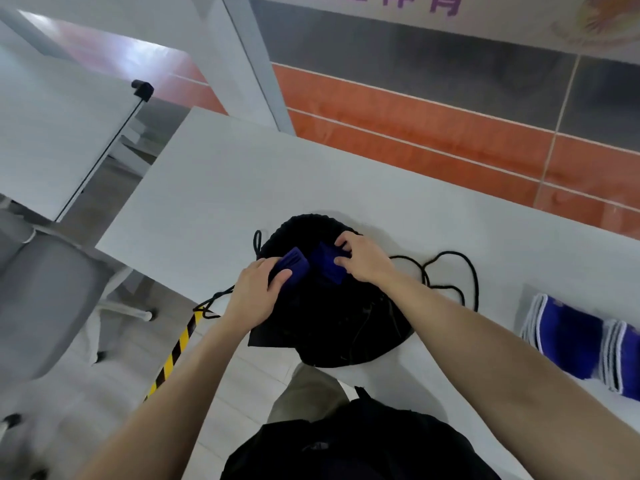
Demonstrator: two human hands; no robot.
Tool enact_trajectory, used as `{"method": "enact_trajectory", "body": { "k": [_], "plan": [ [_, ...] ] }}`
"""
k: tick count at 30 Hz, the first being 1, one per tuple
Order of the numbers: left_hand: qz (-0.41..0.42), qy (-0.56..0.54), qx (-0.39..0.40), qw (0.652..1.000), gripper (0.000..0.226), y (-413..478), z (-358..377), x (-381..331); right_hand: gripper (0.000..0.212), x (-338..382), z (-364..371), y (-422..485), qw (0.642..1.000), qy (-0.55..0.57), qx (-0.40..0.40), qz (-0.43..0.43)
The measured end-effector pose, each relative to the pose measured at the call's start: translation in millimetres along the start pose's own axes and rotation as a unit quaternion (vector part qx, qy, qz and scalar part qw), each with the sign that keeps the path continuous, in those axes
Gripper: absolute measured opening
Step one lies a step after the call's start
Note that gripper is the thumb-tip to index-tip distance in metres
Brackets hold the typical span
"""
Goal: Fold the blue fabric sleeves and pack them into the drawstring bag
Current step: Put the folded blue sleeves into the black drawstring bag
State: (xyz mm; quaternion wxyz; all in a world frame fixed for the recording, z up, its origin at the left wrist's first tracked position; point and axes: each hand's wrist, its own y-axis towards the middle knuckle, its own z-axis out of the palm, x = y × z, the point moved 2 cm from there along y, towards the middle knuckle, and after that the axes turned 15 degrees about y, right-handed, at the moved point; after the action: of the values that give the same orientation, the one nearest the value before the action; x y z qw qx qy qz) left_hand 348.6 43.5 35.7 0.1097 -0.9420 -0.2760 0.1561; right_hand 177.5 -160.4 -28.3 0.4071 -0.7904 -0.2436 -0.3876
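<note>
Each hand [258, 291] [360, 259] pinches ribbed blue fabric [294, 266] over the soft black bag [332, 320]

Bright, even light washes the white bench [225, 188], shadows faint. The black bag [329, 323] loses detail. Overall soft blur; straight lines bend toward the edges.

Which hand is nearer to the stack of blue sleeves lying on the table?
Right. Both hands grip blue fabric over the black bag: the right hand on the side facing the stack of sleeves, the left hand on the far side.
</note>
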Motion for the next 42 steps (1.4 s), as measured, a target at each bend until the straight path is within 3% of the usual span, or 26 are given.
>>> {"method": "enact_trajectory", "body": {
  "k": [4, 6, 8, 10, 11, 12, 14, 16, 19, 22, 25, 29, 33, 38, 42],
  "plan": [
    [0.003, -0.013, 0.008, 1.000, 0.041, -3, -4, -2, 0.040, 7, 5, -8, 0.983, -0.137, -0.060, -0.104],
    [0.006, -0.044, 0.018, 0.999, 0.034, -2, -7, -5, 0.029, 10, 5, -23, 0.971, -0.136, -0.108, -0.165],
    [0.020, -0.073, 0.040, 0.996, 0.026, 3, -10, -10, 0.029, 11, 3, -41, 0.983, 0.014, -0.114, -0.147],
    [0.053, -0.093, 0.066, 0.992, 0.021, 8, -12, -22, 0.058, 12, 5, -55, 0.980, 0.192, -0.009, -0.049],
    [0.071, -0.104, 0.077, 0.989, 0.019, 12, -12, -29, 0.069, 12, 6, -60, 0.973, 0.230, 0.029, -0.024],
    [0.088, -0.114, 0.088, 0.986, 0.017, 16, -12, -38, 0.069, 10, 6, -64, 0.968, 0.246, 0.047, -0.018],
    [0.111, -0.123, 0.098, 0.981, 0.015, 26, -7, -54, 0.050, 3, 1, -70, 0.961, 0.274, 0.023, -0.010],
    [0.121, -0.096, 0.068, 0.986, 0.016, 37, 2, -64, 0.040, -6, -12, -74, 0.970, 0.240, -0.042, -0.011],
    [0.162, 0.073, -0.022, 0.984, 0.025, 55, 18, -71, 0.042, -15, -30, -76, 0.985, 0.139, -0.099, -0.019],
    [0.221, 0.211, -0.006, 0.952, 0.057, 72, 37, -76, 0.044, -18, -37, -69, 0.998, 0.042, -0.055, 0.003],
    [0.254, 0.287, 0.012, 0.924, 0.063, 83, 48, -85, 0.045, -19, -40, -65, 0.999, -0.042, -0.007, 0.023],
    [0.239, 0.291, 0.001, 0.926, 0.061, 81, 58, -95, 0.055, -20, -46, -63, 0.994, -0.104, 0.014, 0.027],
    [0.227, 0.281, -0.020, 0.932, 0.058, 70, 67, -108, 0.063, -16, -48, -64, 0.995, -0.094, 0.011, 0.039],
    [0.233, 0.296, -0.045, 0.925, 0.051, 67, 71, -111, 0.039, -21, -50, -63, 0.994, -0.096, 0.001, 0.059],
    [0.206, 0.315, -0.054, 0.925, 0.042, 65, 71, -102, 0.036, -19, -51, -64, 0.992, -0.118, 0.014, 0.048]
  ]
}}
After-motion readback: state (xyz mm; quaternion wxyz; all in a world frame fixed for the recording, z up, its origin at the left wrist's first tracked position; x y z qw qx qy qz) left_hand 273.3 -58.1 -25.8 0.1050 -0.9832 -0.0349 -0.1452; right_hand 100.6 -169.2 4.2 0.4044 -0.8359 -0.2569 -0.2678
